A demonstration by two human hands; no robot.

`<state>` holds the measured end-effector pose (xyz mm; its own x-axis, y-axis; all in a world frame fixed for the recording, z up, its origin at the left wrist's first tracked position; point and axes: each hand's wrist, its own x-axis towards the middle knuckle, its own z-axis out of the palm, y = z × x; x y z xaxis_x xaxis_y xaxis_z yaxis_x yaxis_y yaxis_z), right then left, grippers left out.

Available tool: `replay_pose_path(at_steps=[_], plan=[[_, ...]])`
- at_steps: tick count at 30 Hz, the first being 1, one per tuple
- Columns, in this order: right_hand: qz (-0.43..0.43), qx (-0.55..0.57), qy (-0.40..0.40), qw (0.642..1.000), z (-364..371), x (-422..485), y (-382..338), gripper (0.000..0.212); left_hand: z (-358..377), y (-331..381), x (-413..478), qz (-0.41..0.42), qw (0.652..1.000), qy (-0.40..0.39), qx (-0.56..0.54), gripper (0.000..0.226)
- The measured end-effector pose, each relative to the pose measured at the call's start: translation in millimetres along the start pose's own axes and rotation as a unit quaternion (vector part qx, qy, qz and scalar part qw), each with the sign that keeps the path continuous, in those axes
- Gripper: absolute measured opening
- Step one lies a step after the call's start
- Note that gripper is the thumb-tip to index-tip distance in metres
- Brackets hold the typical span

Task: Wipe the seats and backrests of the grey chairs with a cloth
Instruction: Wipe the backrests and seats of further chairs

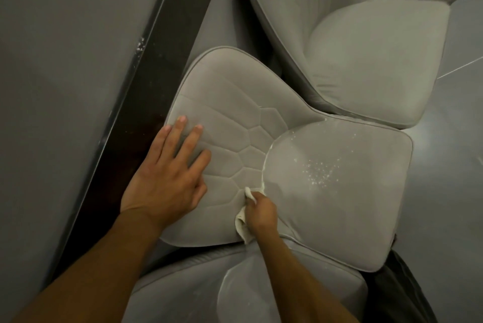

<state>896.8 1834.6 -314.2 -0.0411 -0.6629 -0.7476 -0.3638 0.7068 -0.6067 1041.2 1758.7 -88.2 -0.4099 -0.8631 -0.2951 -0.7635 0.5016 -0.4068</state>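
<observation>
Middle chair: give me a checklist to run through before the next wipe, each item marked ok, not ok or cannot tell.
1. Cloth gripped in right hand: ok.
2. Left hand flat on the quilted backrest, steadying it: ok.
3. Cloth at the seam between backrest and seat: ok.
4. Seat free of white specks: not ok.
5. Seam free of white residue: not ok.
6. Cloth damp enough: cannot tell.
</observation>
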Motion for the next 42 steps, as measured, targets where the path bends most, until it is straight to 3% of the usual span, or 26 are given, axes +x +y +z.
replay_pose_path(at_steps=[2, 5, 7, 9, 12, 15, 18, 21, 25, 28, 31, 33, 36, 37, 39, 42], plan=[[-0.109, 0.043, 0.011, 0.993, -1, -13, -25, 0.029, 0, 0, 0, 0.001, 1.0, -0.001, -0.003, 0.051], [-0.276, 0.108, 0.036, 0.954, 1, -46, -46, 0.034, -1, -1, 1, 0.004, 1.0, -0.006, -0.004, 0.055], [-0.323, 0.116, 0.045, 0.938, 7, -58, -39, 0.037, -1, -1, 0, 0.004, 1.0, -0.007, -0.002, 0.056], [-0.28, 0.101, 0.047, 0.953, 13, -53, -20, 0.038, -1, 0, 0, 0.002, 1.0, -0.005, -0.003, 0.056], [-0.091, 0.032, 0.031, 0.995, 11, -23, 9, 0.037, -1, 0, 0, 0.0, 1.0, 0.001, -0.006, 0.054], [0.044, -0.033, -0.009, 0.998, 2, 9, 31, 0.034, 1, 0, 1, 0.001, 1.0, 0.0, -0.005, 0.053], [0.108, -0.046, -0.009, 0.993, 0, 32, 32, 0.031, 4, -2, 0, 0.002, 1.0, -0.007, 0.003, 0.053], [0.079, 0.007, 0.016, 0.997, 3, 44, -7, 0.029, 5, -2, -1, -0.001, 1.0, -0.01, 0.003, 0.053], [-0.028, 0.176, 0.089, 0.98, -3, 25, -75, 0.034, 6, -2, 0, -0.001, 1.0, -0.01, 0.003, 0.053], [-0.172, 0.271, 0.077, 0.944, -11, -15, -102, 0.034, 6, -1, 0, -0.001, 1.0, -0.01, 0.003, 0.055], [-0.306, 0.237, 0.048, 0.921, -4, -31, -92, 0.036, 6, -2, 1, 0.0, 1.0, -0.008, 0.0, 0.055], [-0.263, 0.194, 0.066, 0.943, 5, -21, -68, 0.035, 6, -2, 0, -0.001, 1.0, -0.011, 0.0, 0.055], [-0.093, 0.141, 0.075, 0.983, 11, -4, -42, 0.035, 8, -3, -1, 0.001, 1.0, -0.012, 0.0, 0.057], [-0.076, 0.145, 0.079, 0.983, 12, -1, -42, 0.034, 8, -3, -1, 0.001, 1.0, -0.013, 0.001, 0.057], [-0.116, 0.183, 0.106, 0.971, 11, -4, -57, 0.033, 8, -2, 0, 0.002, 1.0, -0.012, 0.004, 0.057], [-0.257, 0.239, 0.102, 0.931, 5, -24, -90, 0.035, 7, -2, 0, 0.003, 1.0, -0.013, 0.009, 0.058]])
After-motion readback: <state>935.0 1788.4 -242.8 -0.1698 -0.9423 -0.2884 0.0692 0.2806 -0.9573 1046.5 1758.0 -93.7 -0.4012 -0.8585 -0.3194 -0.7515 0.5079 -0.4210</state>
